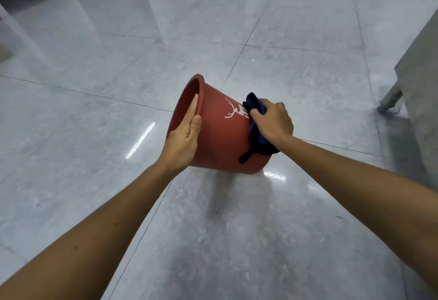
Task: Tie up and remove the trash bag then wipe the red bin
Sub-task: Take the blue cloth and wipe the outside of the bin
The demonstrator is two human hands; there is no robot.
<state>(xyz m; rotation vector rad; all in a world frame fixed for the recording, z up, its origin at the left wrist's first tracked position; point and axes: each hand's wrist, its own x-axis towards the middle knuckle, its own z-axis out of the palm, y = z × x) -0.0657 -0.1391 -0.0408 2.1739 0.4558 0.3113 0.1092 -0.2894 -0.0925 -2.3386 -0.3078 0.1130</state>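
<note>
A red plastic bin (220, 138) is held tipped on its side above a glossy grey tiled floor (237, 228), its mouth facing left. The left hand (183, 138) grips the rim at left; the right hand (272, 122) presses a dark blue cloth (257, 138) against the bin's wall near its base, at right.

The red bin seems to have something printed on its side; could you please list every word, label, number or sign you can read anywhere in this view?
No readable text anywhere in the view.
White print on the side of the red bin: an antler-like figure, not letters; its right part is hidden by the blue cloth under the right hand, so I cannot tell if words follow.
</note>
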